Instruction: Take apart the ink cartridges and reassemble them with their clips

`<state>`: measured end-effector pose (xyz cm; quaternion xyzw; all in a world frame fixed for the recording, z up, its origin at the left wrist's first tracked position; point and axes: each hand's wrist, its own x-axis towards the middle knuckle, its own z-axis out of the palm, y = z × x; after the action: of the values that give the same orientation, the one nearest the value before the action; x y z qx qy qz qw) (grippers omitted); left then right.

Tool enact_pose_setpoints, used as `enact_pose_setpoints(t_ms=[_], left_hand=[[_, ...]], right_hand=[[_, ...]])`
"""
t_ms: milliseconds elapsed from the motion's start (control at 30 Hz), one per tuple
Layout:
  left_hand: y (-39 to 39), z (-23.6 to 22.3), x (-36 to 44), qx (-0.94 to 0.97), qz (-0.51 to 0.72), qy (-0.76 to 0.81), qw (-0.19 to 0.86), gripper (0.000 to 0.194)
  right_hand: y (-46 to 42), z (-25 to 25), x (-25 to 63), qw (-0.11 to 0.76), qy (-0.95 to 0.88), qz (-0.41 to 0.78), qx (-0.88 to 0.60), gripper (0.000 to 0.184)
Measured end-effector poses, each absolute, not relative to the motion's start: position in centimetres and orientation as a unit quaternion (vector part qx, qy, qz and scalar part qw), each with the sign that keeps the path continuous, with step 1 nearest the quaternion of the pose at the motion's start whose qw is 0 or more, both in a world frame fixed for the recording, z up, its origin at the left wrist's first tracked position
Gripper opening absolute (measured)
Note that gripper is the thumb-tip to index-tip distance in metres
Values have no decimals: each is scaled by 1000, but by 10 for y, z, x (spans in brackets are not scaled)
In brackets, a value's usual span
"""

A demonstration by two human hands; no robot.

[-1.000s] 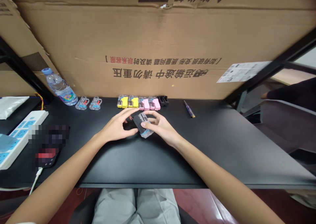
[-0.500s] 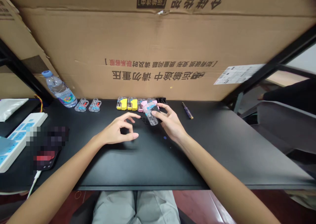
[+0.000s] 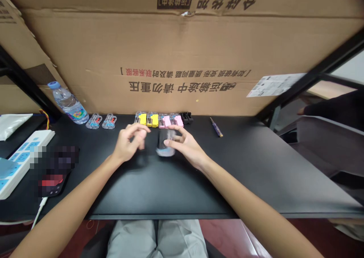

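Observation:
My right hand [image 3: 186, 146] grips a clear plastic case with a black part [image 3: 165, 143] between thumb and fingers; it is smeared by motion. My left hand [image 3: 131, 141] hovers to its left, fingers curled in and thumb drawn to them. Whatever may be in that pinch is too small or hidden to make out. Behind the hands, along the cardboard, stand clear cases with yellow parts [image 3: 154, 120] and clear cases with pink parts [image 3: 176, 121]. Several black pieces [image 3: 187, 117] lie at the right end of this row.
Two clear cases with red parts [image 3: 109, 121] lie farther left, beside a leaning water bottle [image 3: 69, 102]. A screwdriver [image 3: 216, 127] rests to the right. At the left are a white power strip [image 3: 25, 159] and a phone-like blurred item [image 3: 57, 171]. Cardboard [image 3: 184, 46] walls the back.
My right hand has brought the case left and toward me, turning its black side into view. My left hand has drawn back slightly left, its fingers curling closed.

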<state>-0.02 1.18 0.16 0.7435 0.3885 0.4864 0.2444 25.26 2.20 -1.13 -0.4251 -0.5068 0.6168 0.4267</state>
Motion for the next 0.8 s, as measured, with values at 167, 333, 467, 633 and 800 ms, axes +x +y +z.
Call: enact_pose_setpoints(t_ms=[167,333,467,633,800], left_hand=[[13,5,-8,711,520,424,211,48],[11,7,7,780,441,333,294,40],[11,3,11,788,437,336,273,31],[14,2,8,753,498,350,249,36],[14,6,5,724,452,294,429,42]], right_hand=[[26,-11,253,467,-485,611,-417,66],[21,-11,248,441,-508,622,-400,66],[22,-13,247,484,-482,604,-411,65],[26,-17,245,531,-433,575,-446,69],[28,-20,245,572,-398,564,-444,69]])
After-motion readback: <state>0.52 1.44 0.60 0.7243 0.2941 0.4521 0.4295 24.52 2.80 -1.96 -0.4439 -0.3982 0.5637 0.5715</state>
